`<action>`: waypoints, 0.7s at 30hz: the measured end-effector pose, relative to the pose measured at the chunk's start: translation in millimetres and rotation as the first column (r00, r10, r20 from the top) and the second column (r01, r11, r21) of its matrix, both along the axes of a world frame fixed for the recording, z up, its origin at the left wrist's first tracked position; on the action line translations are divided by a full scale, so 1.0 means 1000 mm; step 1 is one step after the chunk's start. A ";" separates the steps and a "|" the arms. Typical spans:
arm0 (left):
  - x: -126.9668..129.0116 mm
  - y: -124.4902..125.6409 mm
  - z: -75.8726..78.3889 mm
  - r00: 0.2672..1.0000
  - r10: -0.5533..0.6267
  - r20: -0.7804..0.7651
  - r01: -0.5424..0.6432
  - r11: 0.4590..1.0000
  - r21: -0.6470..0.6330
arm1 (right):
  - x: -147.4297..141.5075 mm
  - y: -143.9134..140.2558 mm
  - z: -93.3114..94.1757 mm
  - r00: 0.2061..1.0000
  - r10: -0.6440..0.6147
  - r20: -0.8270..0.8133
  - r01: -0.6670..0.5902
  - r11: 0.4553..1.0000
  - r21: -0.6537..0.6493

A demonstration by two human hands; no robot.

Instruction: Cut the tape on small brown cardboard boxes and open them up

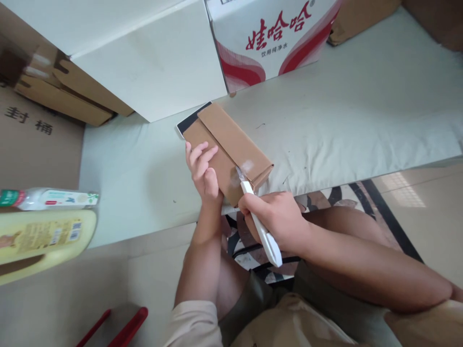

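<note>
Knife [261,226] in right hand [278,219] grip, blade on cardboard [231,144].

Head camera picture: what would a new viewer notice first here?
At the centre, the left hand presses a flat brown cardboard package onto the pale cloth-covered surface, while the right hand holds a white utility knife at the package's near end. Behind them stands a white carton with red Chinese lettering.

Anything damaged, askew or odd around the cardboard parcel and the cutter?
Little stands out. The cardboard parcel overhangs the surface's near edge while the left hand pins it and the right hand works a white cutter at its end flap. Nothing spilled.
</note>
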State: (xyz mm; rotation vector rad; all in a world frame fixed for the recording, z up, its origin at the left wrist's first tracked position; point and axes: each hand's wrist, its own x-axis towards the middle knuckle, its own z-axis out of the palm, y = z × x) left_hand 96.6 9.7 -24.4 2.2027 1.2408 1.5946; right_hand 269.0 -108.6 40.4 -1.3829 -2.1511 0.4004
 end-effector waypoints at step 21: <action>-0.001 0.000 -0.002 1.000 0.012 0.012 -0.012 1.000 0.013 | 0.007 -0.003 -0.009 0.997 0.074 -0.020 -0.072 0.994 0.083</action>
